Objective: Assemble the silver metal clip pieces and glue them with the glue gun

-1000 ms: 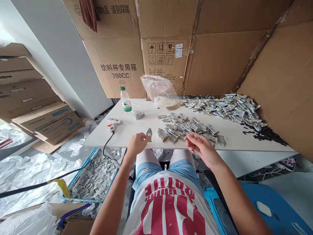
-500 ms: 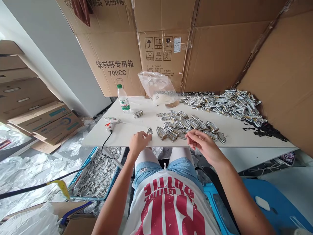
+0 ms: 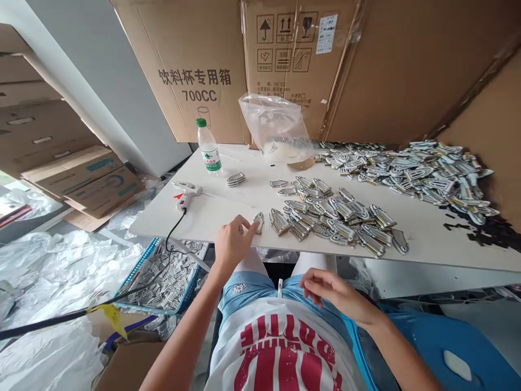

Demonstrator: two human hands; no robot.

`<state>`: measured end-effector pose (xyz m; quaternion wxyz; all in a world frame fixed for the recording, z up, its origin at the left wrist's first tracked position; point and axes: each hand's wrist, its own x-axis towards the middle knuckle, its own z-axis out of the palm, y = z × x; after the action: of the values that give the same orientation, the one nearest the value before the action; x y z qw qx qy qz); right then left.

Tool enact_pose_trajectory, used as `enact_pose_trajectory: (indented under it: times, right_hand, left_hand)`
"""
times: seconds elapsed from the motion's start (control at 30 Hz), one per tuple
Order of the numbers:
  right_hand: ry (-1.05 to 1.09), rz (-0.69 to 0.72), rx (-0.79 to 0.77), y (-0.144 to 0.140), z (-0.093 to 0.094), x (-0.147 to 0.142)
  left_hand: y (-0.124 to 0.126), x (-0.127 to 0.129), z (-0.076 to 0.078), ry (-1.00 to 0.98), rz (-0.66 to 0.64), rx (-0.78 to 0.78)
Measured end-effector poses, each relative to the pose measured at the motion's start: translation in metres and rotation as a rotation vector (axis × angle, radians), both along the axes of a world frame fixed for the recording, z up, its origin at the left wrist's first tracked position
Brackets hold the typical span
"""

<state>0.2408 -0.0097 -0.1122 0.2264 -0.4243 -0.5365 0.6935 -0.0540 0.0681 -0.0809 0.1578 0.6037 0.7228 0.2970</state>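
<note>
My left hand (image 3: 234,241) rests at the table's front edge. Its thumb and forefinger pinch a small flat frame-shaped piece (image 3: 259,221) with a pointed top and a metallic rim, which stays on the tabletop. Over my lap, below the table edge, hangs my right hand (image 3: 329,290); its fingers are loosely curled and apart, and nothing shows in them. Just right of the pinched piece lies a heap of similar pieces (image 3: 325,209), some stacked together. A small stack of them (image 3: 236,179) sits farther back on the left.
On the white table (image 3: 228,212) are a corded glue gun (image 3: 185,198), a water bottle (image 3: 209,149), a clear plastic bag (image 3: 277,127), a larger pile of pieces (image 3: 423,171) and black strips (image 3: 492,231). Cardboard walls the back. A blue basket (image 3: 142,260) of pieces stands below left.
My right hand has dropped from the heap's front edge down over my lap. My left hand stays at the same piece. The view has shifted a little closer to the table.
</note>
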Motion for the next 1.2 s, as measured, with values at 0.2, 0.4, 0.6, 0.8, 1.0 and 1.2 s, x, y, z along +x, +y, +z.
enact_pose_trajectory:
  times: [0.2, 0.4, 0.6, 0.8, 1.0, 1.2]
  right_hand:
    - [-0.306, -0.101, 0.061, -0.006, -0.069, 0.039]
    - [-0.572, -0.29, 0.168, -0.004, -0.121, 0.074]
    - [-0.834, -0.319, 0.506, 0.018, -0.145, 0.064]
    - [-1.037, -0.285, 0.938, 0.055, -0.157, 0.051]
    - [-1.05, -0.111, 1.11, 0.069, -0.154, 0.043]
    - [-0.955, 0.016, 0.972, 0.093, -0.156, 0.009]
  left_hand:
    - [-0.043, -0.022, -0.007, -0.092, -0.033, 0.306]
    - [-0.112, -0.048, -0.045, -0.096, -0.221, 0.324]
    - [-0.136, -0.066, -0.088, 0.123, -0.106, 0.109]
    - [-0.143, -0.074, -0.104, 0.236, -0.078, -0.06]
    - [-0.159, -0.068, -0.106, 0.285, -0.074, -0.135]
    - [-0.196, -0.068, -0.104, 0.325, -0.069, -0.168]
